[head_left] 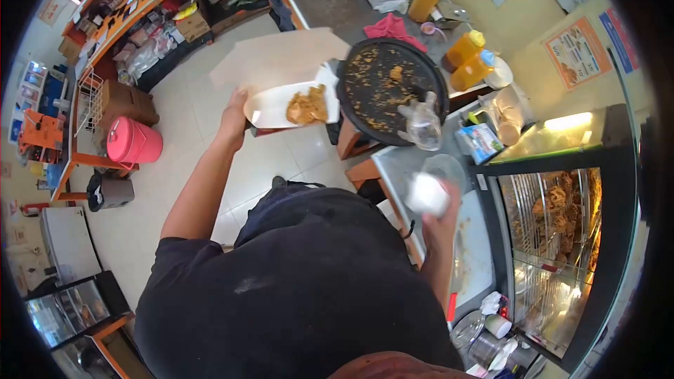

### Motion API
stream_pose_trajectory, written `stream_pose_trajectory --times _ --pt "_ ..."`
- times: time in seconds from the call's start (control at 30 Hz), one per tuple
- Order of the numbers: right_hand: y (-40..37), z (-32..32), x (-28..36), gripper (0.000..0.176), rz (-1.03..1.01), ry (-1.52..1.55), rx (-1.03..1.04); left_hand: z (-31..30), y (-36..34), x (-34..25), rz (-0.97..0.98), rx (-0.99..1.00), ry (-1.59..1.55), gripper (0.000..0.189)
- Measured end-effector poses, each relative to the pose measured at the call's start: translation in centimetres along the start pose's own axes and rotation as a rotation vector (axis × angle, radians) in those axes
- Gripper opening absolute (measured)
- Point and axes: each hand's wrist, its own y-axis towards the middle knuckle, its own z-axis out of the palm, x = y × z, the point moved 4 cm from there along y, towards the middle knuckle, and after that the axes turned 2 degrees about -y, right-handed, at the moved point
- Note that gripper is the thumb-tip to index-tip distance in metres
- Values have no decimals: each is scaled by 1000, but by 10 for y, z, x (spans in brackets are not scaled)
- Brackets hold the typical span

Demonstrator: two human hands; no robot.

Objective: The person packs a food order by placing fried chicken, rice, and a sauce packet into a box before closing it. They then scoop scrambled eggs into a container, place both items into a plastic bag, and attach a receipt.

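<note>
Head view: the left hand [234, 118] is closed on the rim of an open box [275, 107]. The box is white and smooth inside, with its tan card lid tipped up behind. It is held in the air over the pale tiled floor, just beside the pan [390, 84]. A rough, golden piece of fried food [307, 105] lies at the box's right end.

The pan is round, black and flat, and littered with brown crumbs. A clear bottle [423, 123] stands at its near edge.

The right hand [441, 209] is wrapped around a white lump [427, 194], too blurred to name, above the steel counter [484, 253]. A glass case [554, 224] of fried pieces closes off the right. The floor lies open to the left, as far as a pink bucket [133, 142].
</note>
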Motion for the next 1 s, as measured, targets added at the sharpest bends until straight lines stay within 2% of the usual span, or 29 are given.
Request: stream_pose_trajectory --times 0.03,0.07,0.1,0.13,0.2,0.3,0.4,0.43,0.5,0.53,0.6,0.63,0.7,0.73,0.77,0.8,0.87,0.97,1.0 --pt "46 62 2 80 -13 -11 154 -8 7 -8 -24 50 21 52" --pt "91 131 18 64 -32 -42 416 -18 11 -15 -57 101 47 54" --pt "128 196 27 56 -237 -320 630 -28 11 -25 -77 129 23 56" --pt "153 258 30 50 -314 -507 764 -37 10 -36 -97 152 -8 57" --pt "178 368 23 48 -398 -540 1046 -60 19 -42 -122 186 -72 61" --pt "189 468 0 47 -286 -640 1336 -107 36 -52 -153 211 -126 67" --pt "210 505 5 45 -348 -564 1219 -158 72 -31 -196 205 -251 67" --pt "222 504 13 45 -452 -602 1129 -162 75 -46 -205 191 -318 67" --pt "259 485 7 42 -233 -552 910 -179 97 -42 -230 89 -355 68" --pt "276 467 -4 44 -25 -430 725 -186 113 -42 -232 41 -366 69" --pt "304 451 -63 52 220 -237 568 -192 148 -44 -246 66 -392 71" --pt "318 451 -108 59 251 -158 593 -192 171 -50 -251 93 -395 72" --pt "348 484 -118 74 328 -47 664 -174 207 -85 -212 163 -268 76" --pt "369 494 -129 73 398 -80 586 -164 229 -101 -184 196 -207 79" --pt "391 502 -142 72 475 -110 508 -165 267 -89 -206 252 -264 82" --pt "415 505 -150 70 556 -143 433 -166 298 -78 -183 226 -182 83" --pt "472 519 -148 69 577 -56 423 -156 351 -105 -131 179 -8 84" --pt "550 537 -142 67 568 120 377 -125 419 -153 14 357 11 83" --pt "570 540 -144 66 571 178 355 -115 439 -162 -11 351 -3 82"
